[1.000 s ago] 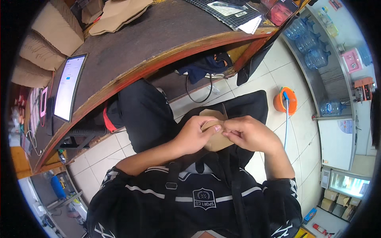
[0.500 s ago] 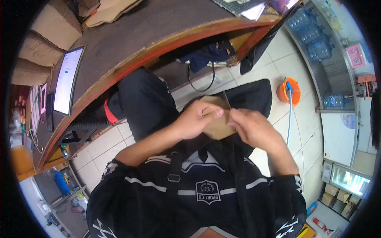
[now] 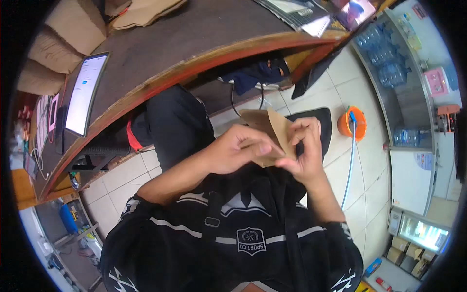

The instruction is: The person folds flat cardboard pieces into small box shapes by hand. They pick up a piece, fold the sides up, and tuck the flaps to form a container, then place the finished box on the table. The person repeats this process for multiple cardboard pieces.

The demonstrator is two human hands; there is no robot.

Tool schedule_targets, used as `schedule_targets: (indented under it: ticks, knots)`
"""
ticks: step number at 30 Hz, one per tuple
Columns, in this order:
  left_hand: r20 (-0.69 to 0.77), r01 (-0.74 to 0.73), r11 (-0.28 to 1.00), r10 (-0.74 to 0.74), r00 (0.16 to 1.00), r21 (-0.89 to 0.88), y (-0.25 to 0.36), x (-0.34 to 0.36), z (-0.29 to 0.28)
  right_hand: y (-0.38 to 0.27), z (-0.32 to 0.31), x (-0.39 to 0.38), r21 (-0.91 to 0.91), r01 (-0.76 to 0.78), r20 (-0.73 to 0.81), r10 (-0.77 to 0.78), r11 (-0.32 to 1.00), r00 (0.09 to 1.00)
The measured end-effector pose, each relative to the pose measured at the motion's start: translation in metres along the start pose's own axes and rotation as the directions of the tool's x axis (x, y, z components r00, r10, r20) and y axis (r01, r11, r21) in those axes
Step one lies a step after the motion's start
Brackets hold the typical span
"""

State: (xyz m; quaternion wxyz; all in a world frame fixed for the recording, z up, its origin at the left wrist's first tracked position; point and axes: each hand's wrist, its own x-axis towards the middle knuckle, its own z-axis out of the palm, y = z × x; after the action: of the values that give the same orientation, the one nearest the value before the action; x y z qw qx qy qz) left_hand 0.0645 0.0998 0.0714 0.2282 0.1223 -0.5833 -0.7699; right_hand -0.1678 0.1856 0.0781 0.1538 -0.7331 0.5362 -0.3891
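Brown paper piece (image 3: 272, 131) at frame centre, pinched by left hand (image 3: 238, 153) and right hand (image 3: 304, 151) above lap; best folded slowly, edges aligned, crease pressed firmly with fingertips, below table (image 3: 194, 44).

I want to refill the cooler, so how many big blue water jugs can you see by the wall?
4: three water jugs clustered at the upper right, one lower down the wall. More may be hidden.

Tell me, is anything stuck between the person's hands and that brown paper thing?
No, nothing visible. Both the left hand and the right hand already touch the brown paper piece, pinching it with bare fingers above the lap.
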Motion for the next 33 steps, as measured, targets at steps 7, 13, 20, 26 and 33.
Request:
schedule_targets:
  ticks: [7,13,20,26,33]
  knots:
    - [0.292,-0.355,0.778,0.229,0.929,0.519,0.044,0.009,-0.01,0.017,0.013,-0.001,0.396,-0.189,0.253,0.091,0.899,0.963]
    - [-0.164,-0.646,0.262,0.964,0.208,0.717,0.014,0.003,-0.044,0.028,0.033,0.019,0.682,-0.007,-0.18,0.177,0.731,0.968]
    - [-0.17,-0.275,0.733,0.47,0.866,0.622,-0.064,-0.033,-0.073,0.019,0.054,0.068,0.518,-0.131,-0.054,0.186,0.845,0.981]
    - [0.005,-0.55,0.421,0.79,0.613,0.722,0.023,-0.008,-0.09,-0.015,0.017,0.093,0.935,-0.13,0.132,0.017,0.329,0.991]
    - [0.101,-0.467,0.291,0.754,0.65,0.835,0.024,-0.007,-0.083,-0.016,0.012,0.088,0.501,-0.411,0.223,0.345,0.762,0.912]
